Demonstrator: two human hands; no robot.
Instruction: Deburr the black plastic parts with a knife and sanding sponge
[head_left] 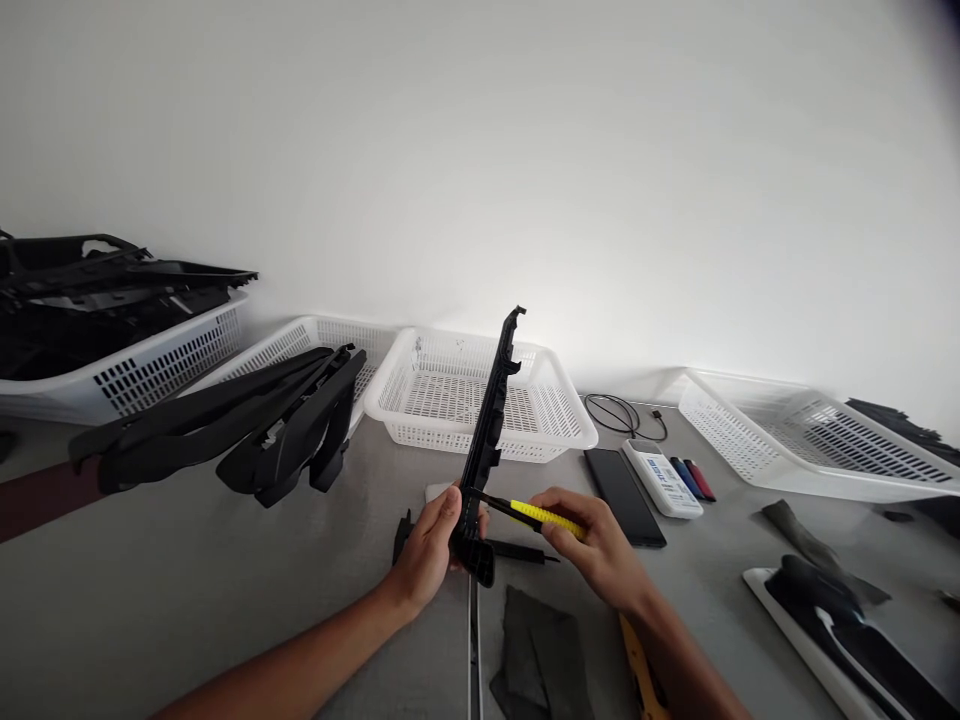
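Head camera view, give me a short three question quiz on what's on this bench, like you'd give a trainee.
1. True or false: the left hand holds the long black plastic part upright by its lower end.
2. Which tool is in the right hand? A) a yellow-handled tool B) a red screwdriver C) a hammer
3. What lies directly right of the dark phone on the table?

Key
1. True.
2. A; its dark tip meets the part near the bottom.
3. A white device with a blue label, then two small lighter-like items, one blue, one red.
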